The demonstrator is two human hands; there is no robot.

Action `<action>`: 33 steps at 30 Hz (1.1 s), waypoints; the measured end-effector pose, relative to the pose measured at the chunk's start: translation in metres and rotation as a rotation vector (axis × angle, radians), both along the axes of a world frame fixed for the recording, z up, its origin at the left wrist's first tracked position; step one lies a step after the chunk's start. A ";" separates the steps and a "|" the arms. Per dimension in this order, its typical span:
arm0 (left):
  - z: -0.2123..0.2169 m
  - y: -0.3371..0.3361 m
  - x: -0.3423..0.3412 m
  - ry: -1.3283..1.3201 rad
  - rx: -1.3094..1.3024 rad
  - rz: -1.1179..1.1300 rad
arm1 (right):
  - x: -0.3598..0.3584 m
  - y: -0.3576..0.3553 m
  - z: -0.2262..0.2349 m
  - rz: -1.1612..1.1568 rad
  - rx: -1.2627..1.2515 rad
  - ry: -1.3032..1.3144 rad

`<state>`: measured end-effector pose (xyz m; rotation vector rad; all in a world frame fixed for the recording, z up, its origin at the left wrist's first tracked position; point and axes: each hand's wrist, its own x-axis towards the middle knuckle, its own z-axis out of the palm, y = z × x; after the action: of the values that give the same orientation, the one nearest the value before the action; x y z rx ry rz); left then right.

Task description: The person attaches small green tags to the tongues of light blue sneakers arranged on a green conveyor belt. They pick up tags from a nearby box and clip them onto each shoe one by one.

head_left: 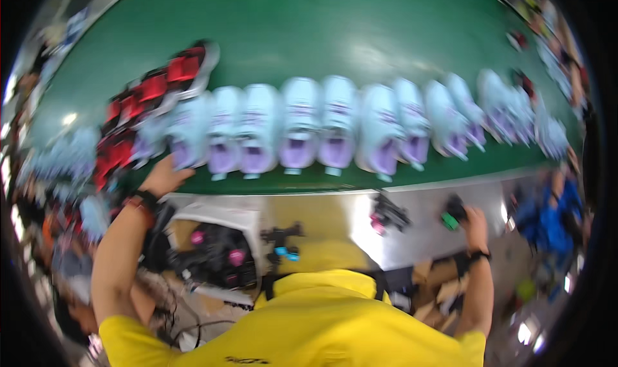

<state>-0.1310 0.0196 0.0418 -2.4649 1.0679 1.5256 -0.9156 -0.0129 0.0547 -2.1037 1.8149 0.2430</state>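
Observation:
My left hand (165, 176) is at the heel of a light blue shoe (187, 124) with a purple lining, at the left part of a long row. Its fingers curl at the heel and the thumb points right; motion blurs the grip. Low on the right, my right hand (475, 224) closes at the edge of a small black object with a green part (452, 214) on the metal ledge (421, 241). I cannot make out that object's kind. More light blue shoes (300, 119) stand side by side along the green table's near edge, heels toward me.
Red and black shoes (153, 89) line up at the left of the green table (309, 26). A white box (248, 212) holds black items with pink parts. Black items with pink (388, 214) and blue (283, 240) parts lie on the ledge. A person in blue (557, 212) is at the right.

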 end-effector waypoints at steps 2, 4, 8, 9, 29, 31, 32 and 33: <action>0.007 0.013 0.023 -0.099 -0.105 -0.075 | -0.003 0.000 0.001 0.079 -0.023 -0.020; 0.011 0.030 0.051 -0.292 -0.218 -0.286 | -0.002 -0.005 0.005 -0.032 0.033 0.032; 0.015 0.050 0.056 -0.657 -0.587 -0.481 | 0.006 -0.021 0.015 -0.021 -0.158 -0.093; 0.010 0.051 0.064 -0.705 -0.586 -0.487 | 0.046 -0.033 0.030 -0.119 -0.032 -0.200; 0.028 0.046 0.063 -0.187 -0.628 -0.517 | 0.632 0.011 0.009 -0.200 1.323 -1.193; 0.030 0.047 0.061 -0.208 -0.641 -0.554 | 0.633 0.018 0.009 -0.242 1.315 -1.227; 0.031 0.046 0.061 -0.219 -0.647 -0.573 | 0.634 0.019 0.012 -0.262 1.313 -1.235; 0.031 0.045 0.061 -0.230 -0.653 -0.593 | 0.634 0.021 0.013 -0.283 1.311 -1.243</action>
<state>-0.0702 0.0645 0.0733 -2.2052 2.2420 0.7719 -0.2815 0.0082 0.0680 -0.6686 0.7047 -0.0106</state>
